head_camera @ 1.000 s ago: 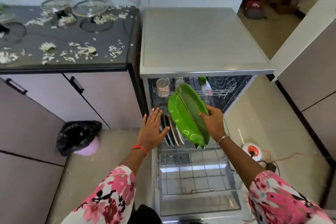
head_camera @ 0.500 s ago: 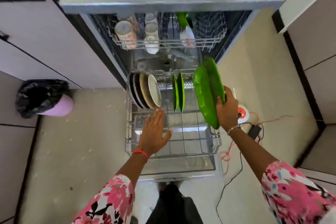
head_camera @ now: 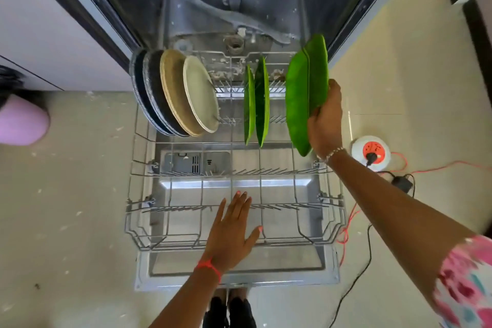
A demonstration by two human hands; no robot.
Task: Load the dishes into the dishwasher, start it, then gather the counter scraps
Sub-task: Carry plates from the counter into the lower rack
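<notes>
Item one, change since half a second ago: my view has dropped closer to the lower rack (head_camera: 138, 224), and the worktop above it is out of frame. The left hand (head_camera: 231, 234) has drawn back from the rack's middle to its front rows, where it hovers flat with fingers straight and spread, holding nothing. The right hand (head_camera: 326, 120) has carried the held green plates (head_camera: 299, 98) down to the rack's right side; it grips them by their right edge with curled fingers. Item two, the held green plates: glossy, leaf-shaped, what I take for two pressed together, standing on edge, lower tip near the rack's right rim; I cannot tell whether it touches the wire. Item three: racked green plates (head_camera: 257, 98), two, upright in the rack's rear centre, just left of the held ones. Item four: round plates (head_camera: 186, 93), dark, tan and cream, leaning in a row at the rack's rear left. Item five: open door (head_camera: 234, 274) beneath the rack. Item six: socket reel (head_camera: 371, 153) with a red cord, on the floor right of the rack.
</notes>
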